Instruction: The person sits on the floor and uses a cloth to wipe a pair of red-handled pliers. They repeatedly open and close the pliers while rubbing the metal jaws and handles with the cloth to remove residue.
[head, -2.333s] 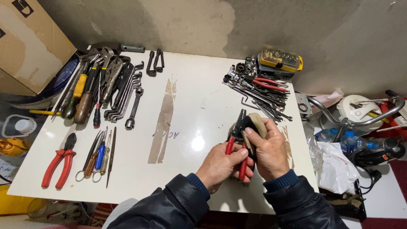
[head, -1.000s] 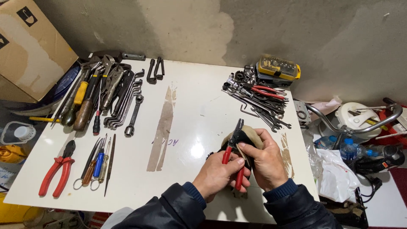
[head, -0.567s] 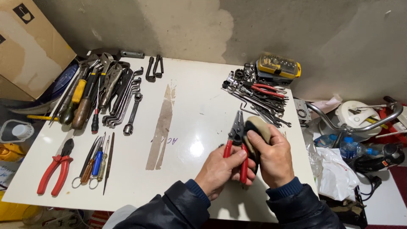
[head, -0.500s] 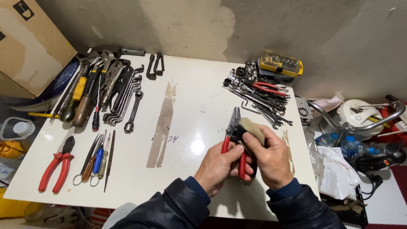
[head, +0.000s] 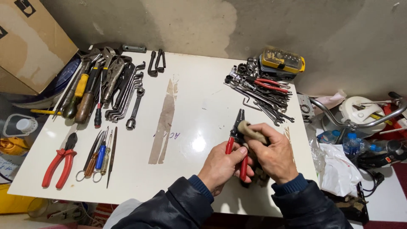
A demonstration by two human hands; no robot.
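My left hand [head: 222, 164] grips the red handles of a pair of pliers [head: 237, 131] whose dark jaws point away from me over the white table [head: 190, 106]. My right hand [head: 275, 154] presses a tan rag [head: 251, 130] against the pliers just below the jaws. Both hands are near the table's front right part, close to the front edge.
Wrenches, pliers and screwdrivers [head: 106, 85] lie in a row at the back left. Red-handled pliers [head: 59, 165] and small screwdrivers [head: 99, 157] sit front left. A tool pile [head: 260, 93] and yellow bit case [head: 282, 59] are back right. Bottles and bags crowd the right side.
The rag has slid along the pliers under my right hand, and the pliers have shifted slightly in my left hand. The tools on the table lie as before.
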